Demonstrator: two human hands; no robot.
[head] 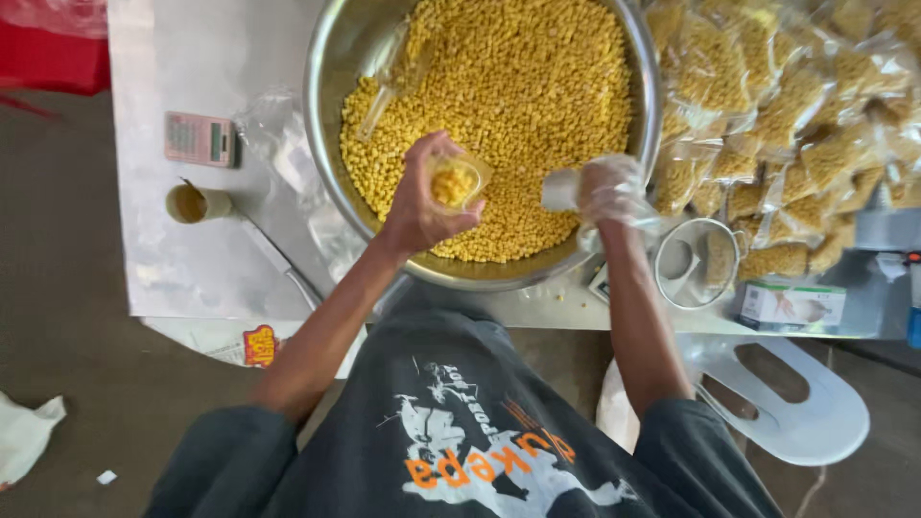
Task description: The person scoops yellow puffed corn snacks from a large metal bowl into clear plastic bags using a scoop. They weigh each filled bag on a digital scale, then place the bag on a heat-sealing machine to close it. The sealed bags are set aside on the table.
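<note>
Bowl (326, 125) on desk (192, 58); calculator (200, 139) and cup (197, 203) left of bowl, filled bags (787, 115) right (strainer (697, 262) too).

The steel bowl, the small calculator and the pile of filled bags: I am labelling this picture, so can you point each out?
steel bowl (321, 115): head view, on its bare left inner wall.
small calculator (199, 139): head view, on its pink face.
pile of filled bags (796, 105): head view, on a bag in mid-pile.

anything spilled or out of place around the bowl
A few yellow kernels lie scattered on the table just outside the big steel bowl, near its front rim by the right hand. A scrap of white paper lies on the floor. Nothing else stands out.
</note>
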